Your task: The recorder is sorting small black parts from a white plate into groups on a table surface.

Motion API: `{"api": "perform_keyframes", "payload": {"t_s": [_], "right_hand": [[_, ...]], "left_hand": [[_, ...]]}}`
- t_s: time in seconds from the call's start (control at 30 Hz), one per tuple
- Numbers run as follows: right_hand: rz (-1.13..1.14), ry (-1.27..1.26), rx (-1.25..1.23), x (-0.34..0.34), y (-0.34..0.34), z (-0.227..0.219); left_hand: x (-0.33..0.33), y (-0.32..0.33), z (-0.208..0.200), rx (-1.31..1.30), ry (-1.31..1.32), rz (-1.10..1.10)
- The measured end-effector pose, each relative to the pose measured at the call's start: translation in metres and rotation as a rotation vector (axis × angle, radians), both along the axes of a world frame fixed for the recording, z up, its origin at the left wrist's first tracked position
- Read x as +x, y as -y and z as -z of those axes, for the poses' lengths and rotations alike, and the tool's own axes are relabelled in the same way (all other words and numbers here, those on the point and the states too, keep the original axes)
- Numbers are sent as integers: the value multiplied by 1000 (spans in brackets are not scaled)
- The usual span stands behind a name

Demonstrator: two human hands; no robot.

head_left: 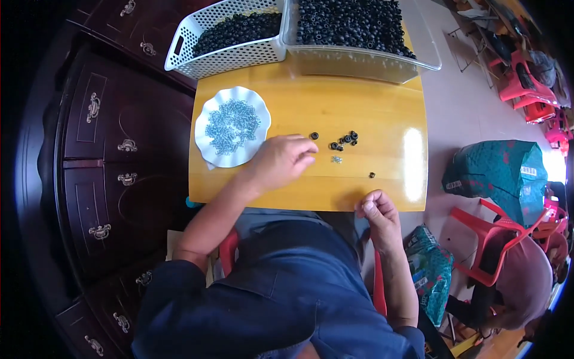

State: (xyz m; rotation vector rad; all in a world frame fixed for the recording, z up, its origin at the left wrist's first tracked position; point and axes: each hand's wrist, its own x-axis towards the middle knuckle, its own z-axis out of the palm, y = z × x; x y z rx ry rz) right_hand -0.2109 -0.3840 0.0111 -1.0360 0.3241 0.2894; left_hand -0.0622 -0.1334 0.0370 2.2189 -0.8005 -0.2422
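My left hand (281, 160) hovers over the middle of the yellow table, fingers half bent, with a gap between thumb and fingertips and nothing visible in it. Just beyond its fingertips lies a single black ring-shaped part (314, 136). To its right sits a small cluster of similar black parts (347, 139), with a little heap of small shiny metal pieces (337, 160) below. At the table's near edge my right hand (381, 214) is closed, thumb pressed to the forefinger; anything between them is too small or hidden. One small black part (372, 175) lies above that hand.
A white wavy-rimmed plate (203, 146) of small clear-bluish pieces stands left. At the back are a white perforated basket (239, 61) and a clear plastic bin (359, 63), both full of black parts. Dark cabinets (119, 149) border the left; green bags (496, 173) and red stools (484, 239) the right.
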Motion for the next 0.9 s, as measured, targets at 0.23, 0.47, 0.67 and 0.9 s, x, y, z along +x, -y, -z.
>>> {"api": "perform_keyframes", "payload": {"t_s": [0.23, 0.47, 0.67, 0.9], "right_hand": [[-16, -3, -11, -3, -19, 0], [-44, -19, 29, 3, -32, -5], [16, -31, 67, 12, -48, -5], [23, -106, 243, 15, -63, 4]], "left_hand": [[-4, 26, 9, 84, 197, -223], [2, 19, 25, 144, 175, -193], [-27, 16, -12, -215, -159, -134], [-57, 24, -7, -237, -77, 22]]}}
